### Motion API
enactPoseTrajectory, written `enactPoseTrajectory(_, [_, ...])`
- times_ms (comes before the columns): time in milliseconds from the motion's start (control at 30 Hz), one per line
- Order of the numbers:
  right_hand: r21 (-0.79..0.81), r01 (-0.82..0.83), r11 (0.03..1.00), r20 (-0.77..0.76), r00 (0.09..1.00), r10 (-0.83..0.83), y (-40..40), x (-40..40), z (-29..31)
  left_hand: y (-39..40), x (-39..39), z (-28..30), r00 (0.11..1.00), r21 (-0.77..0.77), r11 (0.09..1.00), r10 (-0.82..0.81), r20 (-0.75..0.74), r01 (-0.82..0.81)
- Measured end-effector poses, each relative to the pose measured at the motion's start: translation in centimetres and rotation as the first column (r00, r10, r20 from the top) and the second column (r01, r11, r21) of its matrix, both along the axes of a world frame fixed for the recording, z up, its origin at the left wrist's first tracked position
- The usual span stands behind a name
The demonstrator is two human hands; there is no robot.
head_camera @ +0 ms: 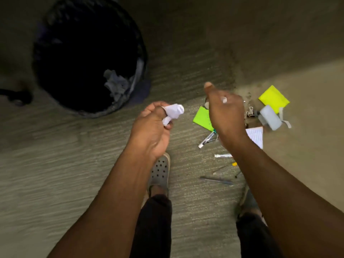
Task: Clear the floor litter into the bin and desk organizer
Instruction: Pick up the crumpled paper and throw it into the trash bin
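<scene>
My left hand is closed around a crumpled white paper ball, held above the carpet just right of the black bin. The bin is lined with a dark bag and has crumpled paper inside. My right hand hovers over the litter pile with fingers loosely curled and the thumb up; a small white scrap shows at its knuckles. Below it lie a green sticky note, a yellow note, white markers, pens, a binder clip and a written paper.
A clear plastic tape dispenser lies right of the binder clip. My grey perforated shoe stands on the carpet between my arms, the other foot near the pens. A dark cable runs left of the bin.
</scene>
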State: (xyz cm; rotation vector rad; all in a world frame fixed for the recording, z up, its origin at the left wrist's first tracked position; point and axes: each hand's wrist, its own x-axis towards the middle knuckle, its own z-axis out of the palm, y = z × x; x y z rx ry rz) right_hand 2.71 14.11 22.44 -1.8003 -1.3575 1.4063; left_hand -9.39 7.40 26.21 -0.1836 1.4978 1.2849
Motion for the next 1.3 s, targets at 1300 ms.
enactPoseTrajectory(1300, [-0.118,-0.129,0.985,0.536,0.827,0.172,-13.6,18.8,-13.1,-10.7,11.4,-14.2,-0.04,-0.459,0.407,-0.713,-0.7,0.79])
